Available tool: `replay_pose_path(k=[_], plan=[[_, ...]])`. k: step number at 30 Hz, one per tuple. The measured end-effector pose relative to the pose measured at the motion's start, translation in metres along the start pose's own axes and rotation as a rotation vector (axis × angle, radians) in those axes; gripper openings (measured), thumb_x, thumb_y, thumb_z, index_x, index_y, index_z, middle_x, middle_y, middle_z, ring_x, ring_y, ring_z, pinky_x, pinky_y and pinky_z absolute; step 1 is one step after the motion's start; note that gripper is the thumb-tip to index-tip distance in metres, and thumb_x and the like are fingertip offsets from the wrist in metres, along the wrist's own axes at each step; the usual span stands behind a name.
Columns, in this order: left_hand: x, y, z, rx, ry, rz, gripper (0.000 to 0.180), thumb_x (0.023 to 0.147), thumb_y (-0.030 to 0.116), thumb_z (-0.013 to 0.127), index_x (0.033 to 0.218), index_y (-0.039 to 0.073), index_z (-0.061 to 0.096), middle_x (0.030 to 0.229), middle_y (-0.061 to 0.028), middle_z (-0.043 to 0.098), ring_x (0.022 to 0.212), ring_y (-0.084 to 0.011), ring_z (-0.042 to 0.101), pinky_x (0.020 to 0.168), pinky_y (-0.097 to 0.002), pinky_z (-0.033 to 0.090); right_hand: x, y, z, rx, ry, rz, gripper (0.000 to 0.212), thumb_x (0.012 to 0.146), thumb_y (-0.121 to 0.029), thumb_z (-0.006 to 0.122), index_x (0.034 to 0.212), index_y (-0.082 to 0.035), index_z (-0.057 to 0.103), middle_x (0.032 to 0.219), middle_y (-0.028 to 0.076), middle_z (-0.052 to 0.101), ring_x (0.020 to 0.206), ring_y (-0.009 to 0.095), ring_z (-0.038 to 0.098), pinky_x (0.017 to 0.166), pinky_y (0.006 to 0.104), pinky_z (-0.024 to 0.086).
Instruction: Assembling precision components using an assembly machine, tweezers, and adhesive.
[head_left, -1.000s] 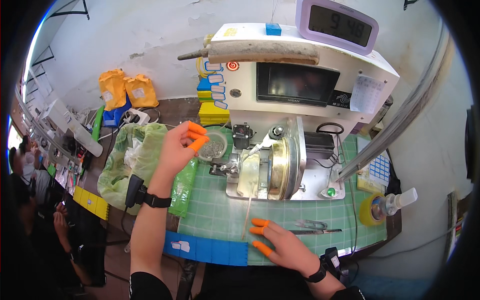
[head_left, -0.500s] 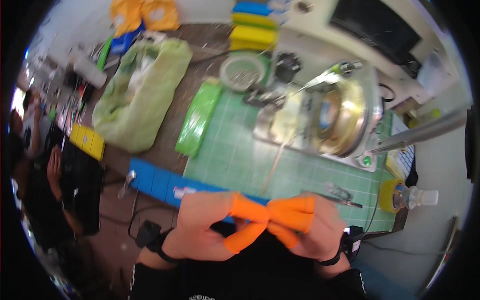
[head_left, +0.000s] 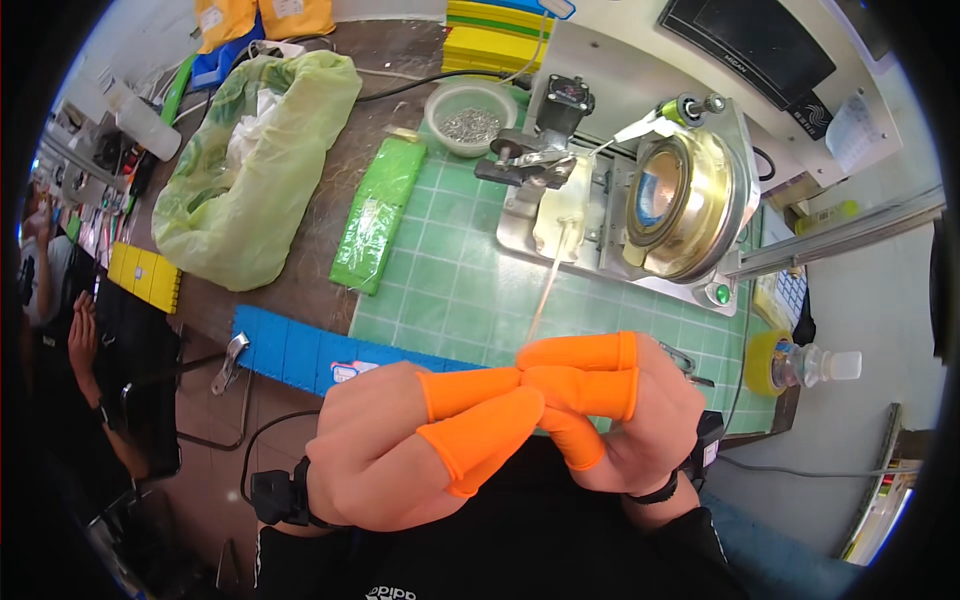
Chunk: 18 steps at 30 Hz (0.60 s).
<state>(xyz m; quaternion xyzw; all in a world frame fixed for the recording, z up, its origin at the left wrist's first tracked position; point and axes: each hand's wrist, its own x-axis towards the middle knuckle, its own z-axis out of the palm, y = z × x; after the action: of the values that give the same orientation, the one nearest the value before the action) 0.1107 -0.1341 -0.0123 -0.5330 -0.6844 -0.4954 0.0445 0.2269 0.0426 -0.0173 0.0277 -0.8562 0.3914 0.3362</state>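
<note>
Orange rubber finger cots cover several fingertips of both hands. My left hand and my right hand meet at the fingertips, just in front of the bench edge. The fingers of each are pinched together. Whatever lies between them, if anything, is hidden by the cots. Just beyond the right fingertips, a thin wooden stick slants down from the metal bench machine, which has a round brass-coloured disc. Behind the right hand, a small metal tool partly shows on the green gridded mat.
A blue strip with a metal clamp runs along the front edge. Left of the mat lie a green wrapped packet and a green bag-lined box. A bowl of small metal parts stands behind. A bottle is at right; another person's hand shows far left.
My fingers have shifted: the left ones now lie closer together, where a gap showed between thumb and finger. The fingertips still meet. The whole view has moved slightly, and the bench appears further left.
</note>
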Motion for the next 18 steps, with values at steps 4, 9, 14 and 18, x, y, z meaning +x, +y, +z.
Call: replay_pose_path(k=[4,9,14,18], plan=[[0.01,0.0,-0.003,-0.187,-0.077,-0.116,0.035,0.081,-0.002,0.088,0.111,0.004,0.071,0.1,-0.0154,0.08,0.079,-0.0221,0.079,0.069,-0.0299,0.061,0.0,0.001,-0.003,-0.077,0.005,-0.022,0.031,0.078,-0.008,0.092,0.107,-0.007,0.082,0.105,0.014,0.079,0.072,0.023,0.073,0.061,0.029,0.058],[-0.004,0.003,-0.004,-0.46,-0.096,-0.372,0.039,0.085,-0.003,0.085,0.116,0.002,0.063,0.11,-0.0213,0.078,0.081,-0.0239,0.079,0.072,-0.0318,0.063,0.0,0.004,-0.003,-0.074,0.018,-0.121,0.032,0.076,-0.008,0.093,0.106,-0.008,0.083,0.103,0.012,0.077,0.071,0.022,0.071,0.06,0.0295,0.056],[0.012,-0.003,-0.01,-0.094,-0.013,-0.085,0.038,0.08,-0.003,0.087,0.111,0.005,0.067,0.109,-0.0178,0.078,0.074,-0.0223,0.076,0.067,-0.0325,0.061,0.006,-0.004,-0.008,-0.06,-0.002,0.019,0.026,0.079,-0.005,0.09,0.103,-0.006,0.081,0.099,0.012,0.075,0.075,0.021,0.069,0.062,0.03,0.054],[0.011,-0.011,-0.01,0.069,0.015,0.219,0.032,0.071,0.002,0.09,0.099,0.008,0.076,0.104,-0.0105,0.079,0.066,-0.0202,0.068,0.06,-0.0317,0.056,0.012,-0.005,-0.012,0.125,-0.063,0.106,0.019,0.085,-0.003,0.086,0.101,-0.001,0.076,0.097,0.012,0.071,0.08,0.02,0.066,0.065,0.03,0.052]])
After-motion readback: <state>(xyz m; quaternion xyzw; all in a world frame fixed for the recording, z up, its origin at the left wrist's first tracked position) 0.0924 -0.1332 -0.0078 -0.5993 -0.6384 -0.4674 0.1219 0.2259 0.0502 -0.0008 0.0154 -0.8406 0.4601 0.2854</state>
